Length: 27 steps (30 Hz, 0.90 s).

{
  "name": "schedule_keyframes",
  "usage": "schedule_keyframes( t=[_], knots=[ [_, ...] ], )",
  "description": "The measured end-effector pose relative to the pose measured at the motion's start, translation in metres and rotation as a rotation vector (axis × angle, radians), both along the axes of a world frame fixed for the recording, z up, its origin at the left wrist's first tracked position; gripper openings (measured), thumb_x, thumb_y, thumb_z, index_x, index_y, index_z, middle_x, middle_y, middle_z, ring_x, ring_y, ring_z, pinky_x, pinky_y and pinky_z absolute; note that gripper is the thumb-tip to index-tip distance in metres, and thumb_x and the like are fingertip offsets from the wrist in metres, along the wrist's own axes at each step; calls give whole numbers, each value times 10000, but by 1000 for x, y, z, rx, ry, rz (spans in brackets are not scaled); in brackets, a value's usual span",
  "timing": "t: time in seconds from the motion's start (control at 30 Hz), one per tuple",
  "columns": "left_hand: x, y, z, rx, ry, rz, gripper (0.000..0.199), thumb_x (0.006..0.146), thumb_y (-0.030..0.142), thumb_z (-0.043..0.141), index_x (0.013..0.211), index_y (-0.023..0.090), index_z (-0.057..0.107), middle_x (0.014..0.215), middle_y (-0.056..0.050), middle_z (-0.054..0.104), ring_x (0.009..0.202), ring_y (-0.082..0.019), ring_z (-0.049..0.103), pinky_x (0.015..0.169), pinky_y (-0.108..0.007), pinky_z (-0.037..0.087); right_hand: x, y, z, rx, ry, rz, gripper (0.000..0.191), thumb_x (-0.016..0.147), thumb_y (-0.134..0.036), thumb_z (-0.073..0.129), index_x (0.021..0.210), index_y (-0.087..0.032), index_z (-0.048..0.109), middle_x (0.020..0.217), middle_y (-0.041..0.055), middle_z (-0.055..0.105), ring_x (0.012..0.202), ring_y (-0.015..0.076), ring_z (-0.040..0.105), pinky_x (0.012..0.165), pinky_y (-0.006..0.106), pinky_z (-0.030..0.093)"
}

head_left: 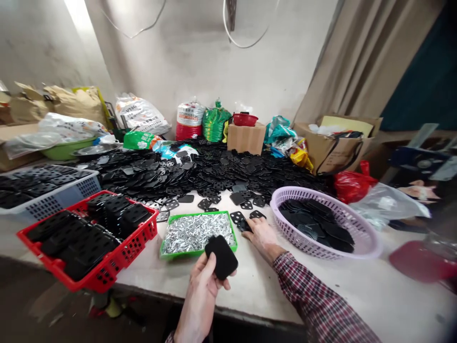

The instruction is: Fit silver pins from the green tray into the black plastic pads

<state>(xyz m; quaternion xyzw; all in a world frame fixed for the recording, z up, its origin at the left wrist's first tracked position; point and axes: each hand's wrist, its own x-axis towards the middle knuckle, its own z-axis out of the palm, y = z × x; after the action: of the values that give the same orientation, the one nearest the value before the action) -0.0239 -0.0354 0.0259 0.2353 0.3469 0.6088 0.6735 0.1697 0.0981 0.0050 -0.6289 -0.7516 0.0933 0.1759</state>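
The person wears a shirt [321, 300] with small checks of red, white and dark blue. The long right sleeve [303, 281] goes down to the wrist and has a soft, plain cuff [279, 261]. Only a tiny bit of the left sleeve [170, 337] shows, at the bottom edge. The left hand [202, 295] and the right hand [263, 237] are both bare.

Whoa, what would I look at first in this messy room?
A huge heap of black punched plates covers the back of the table. Up front, a left hand holds a black pad above a green tray of shiny silver pieces. Beside it, from this view on the left, sits a red basket of black pads.
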Motion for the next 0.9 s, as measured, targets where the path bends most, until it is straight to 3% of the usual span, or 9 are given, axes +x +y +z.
schedule_keyframes(
  t=[0.13, 0.23, 0.33, 0.4, 0.5, 0.57, 0.73, 0.9],
  knots=[
    [-6, 0, -2, -31, 65, 64, 281, 856, 342, 650, 1034, 133, 594, 936, -104, 695, 767, -194, 665, 545, -272, 504, 6, -4, -5, 13, 21, 13, 128, 841, -252, 586, 862, -161, 674, 938, 141, 683, 963, 301, 588, 922, 414, 412],
    [-10, 0, -9, -114, 106, 178, 398, 810, 306, 703, 1139, 160, 533, 976, -82, 689, 705, -172, 641, 541, -307, 538, 17, -13, 5, 46, 97, -42, 273, 927, -304, 439, 808, -175, 649, 771, 106, 657, 768, 257, 605, 782, 383, 460],
    [-11, 1, -14, -111, 115, 190, 456, 806, 301, 707, 1190, 165, 502, 989, -78, 688, 696, -165, 634, 502, -291, 526, 18, -35, 17, 77, 211, -91, 442, 979, -432, 321, 768, -176, 612, 652, 50, 588, 632, 202, 579, 617, 306, 463],
    [-9, 0, -15, -101, 126, 169, 444, 820, 326, 691, 1183, 154, 500, 969, -87, 693, 715, -178, 645, 485, -283, 513, 7, -55, 24, 43, 448, -54, 503, 974, -531, 308, 767, -176, 596, 639, 22, 559, 588, 168, 559, 531, 255, 446],
    [-5, -1, -14, -93, 158, 126, 452, 833, 366, 673, 1188, 150, 496, 986, -109, 699, 763, -211, 669, 496, -294, 518, -17, -84, 29, -113, 953, 48, 469, 904, -586, 472, 761, -162, 613, 618, 0, 532, 533, 137, 519, 476, 229, 437],
    [-2, -3, -14, -86, 173, 100, 434, 837, 397, 662, 1173, 158, 524, 1005, -113, 698, 786, -222, 673, 504, -299, 525, -30, -97, 30, -216, 1116, 71, 428, 852, -568, 573, 782, -152, 642, 634, 0, 547, 520, 127, 522, 473, 225, 448],
    [1, -6, -16, -19, 185, 46, 385, 842, 461, 631, 1098, 175, 632, 1006, -92, 695, 719, -181, 654, 512, -269, 519, -46, -105, 24, -328, 1173, 73, 412, 806, -549, 637, 832, -139, 677, 659, 11, 598, 489, 121, 542, 448, 224, 462],
    [1, -8, -9, 54, 223, -42, 348, 861, 417, 621, 1094, 161, 657, 978, -109, 703, 753, -199, 659, 533, -251, 513, -55, -106, 17, -271, 1136, 21, 456, 756, -585, 660, 864, -143, 683, 562, 1, 587, 431, 126, 518, 389, 221, 444]
  ],
)
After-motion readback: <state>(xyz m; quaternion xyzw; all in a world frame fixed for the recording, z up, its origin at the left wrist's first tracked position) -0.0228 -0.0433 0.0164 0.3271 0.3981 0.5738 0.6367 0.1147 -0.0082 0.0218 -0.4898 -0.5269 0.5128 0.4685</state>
